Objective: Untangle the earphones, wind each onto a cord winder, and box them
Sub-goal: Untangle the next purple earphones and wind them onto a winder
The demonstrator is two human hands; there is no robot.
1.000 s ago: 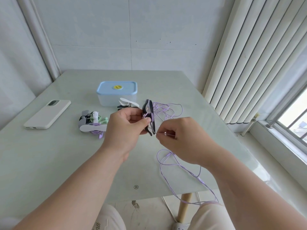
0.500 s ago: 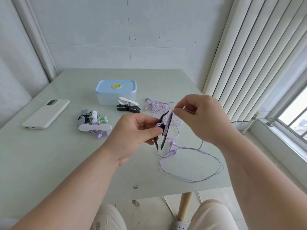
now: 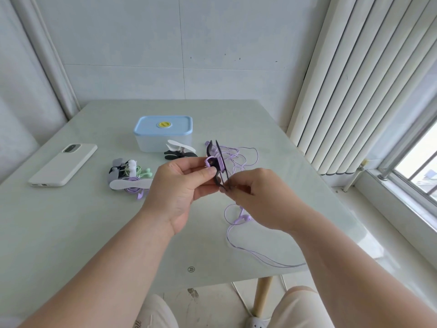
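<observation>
view: head camera, looking down over both forearms

left hand: raised above the counter. Its grip is closed, with the thumb on top and the fingers beneath, round the middle of the winder.

right hand: just right of the left hand. The grip is nearly closed, thumb and forefinger pinching the purple cord at the winder's lower end.

black flat plastic cord winder: held on edge between the two hands and off the counter, its two plates pointing up and away, with a few turns of purple cord between them.

thin purple earphone cord: one loose tangle lies on the counter behind the hands. A second long loop lies in front, runs toward the near right edge and passes under the right forearm.

purple earbuds: on the counter, below the right wrist.

clear plastic box with a pale blue lid: lid on, at the far middle of the counter, well apart from the hands.

spare white and black winders: lying together just in front of the box's right corner.

white winder wrapped with purple cord: left of the left hand.

mint-green earphone bundle: touching the back of that white winder, with grey and white winder pieces.

white-cased phone: face down, far left.

pale green glossy counter: carries everything except the held winder.
</observation>
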